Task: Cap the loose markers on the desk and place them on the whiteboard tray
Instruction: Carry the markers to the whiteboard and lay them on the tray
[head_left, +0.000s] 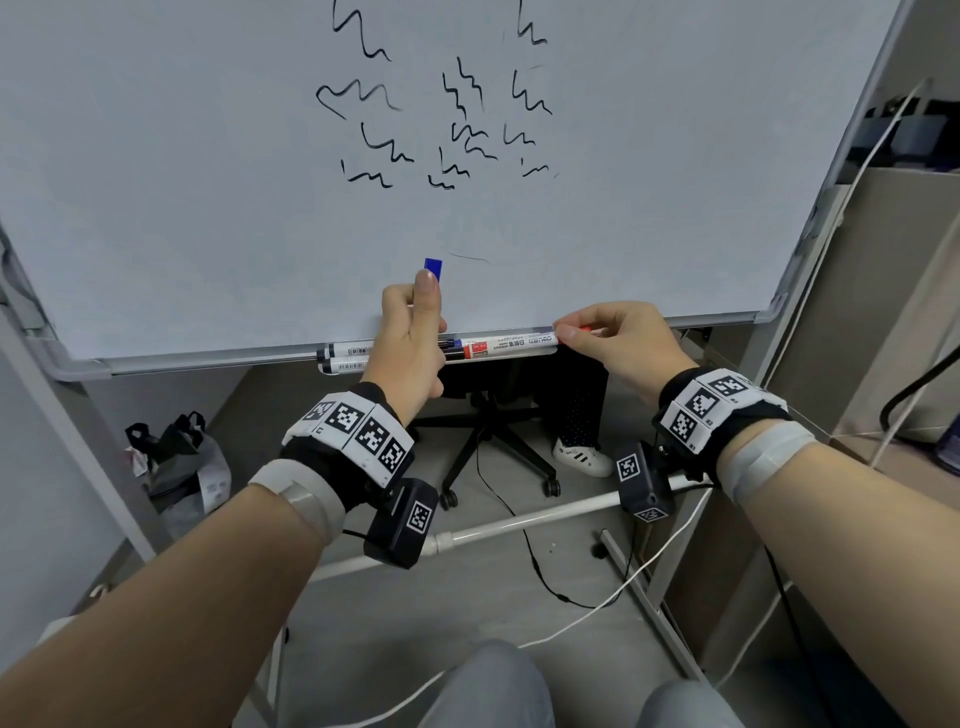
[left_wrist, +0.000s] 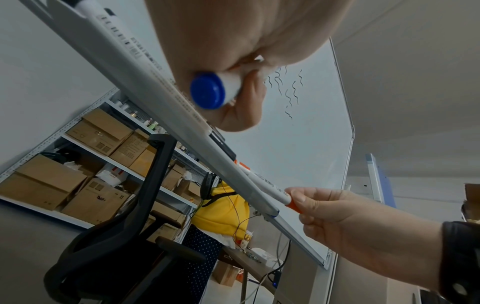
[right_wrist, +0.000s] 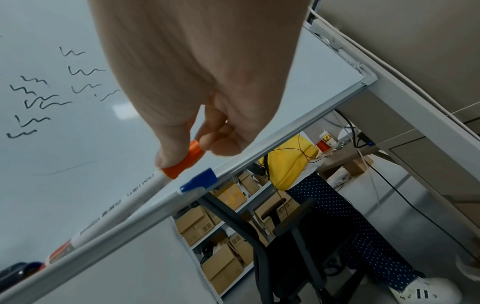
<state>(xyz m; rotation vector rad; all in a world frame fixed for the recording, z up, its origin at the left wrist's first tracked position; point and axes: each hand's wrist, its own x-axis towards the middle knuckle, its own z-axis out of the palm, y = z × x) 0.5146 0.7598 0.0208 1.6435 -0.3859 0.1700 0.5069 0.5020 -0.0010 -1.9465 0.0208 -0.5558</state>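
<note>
A blue-capped white marker (head_left: 432, 270) stands upright in my left hand (head_left: 415, 312), which grips its barrel in front of the whiteboard; its blue end (left_wrist: 207, 92) faces the left wrist camera. My right hand (head_left: 571, 332) pinches the orange-red end (right_wrist: 184, 162) of a red marker (head_left: 511, 343) lying along the whiteboard tray (head_left: 208, 361). Two black-capped markers (head_left: 343, 358) lie at the tray's left. Another marker with a blue end (right_wrist: 200, 181) lies beside the red one.
Black squiggles cover the whiteboard (head_left: 208, 156). Beneath it are an office chair (head_left: 488, 431), a seated person's leg and white shoe (head_left: 582, 457), the stand's crossbar (head_left: 519, 525) and loose cables. A bag (head_left: 176, 467) sits on the floor at left.
</note>
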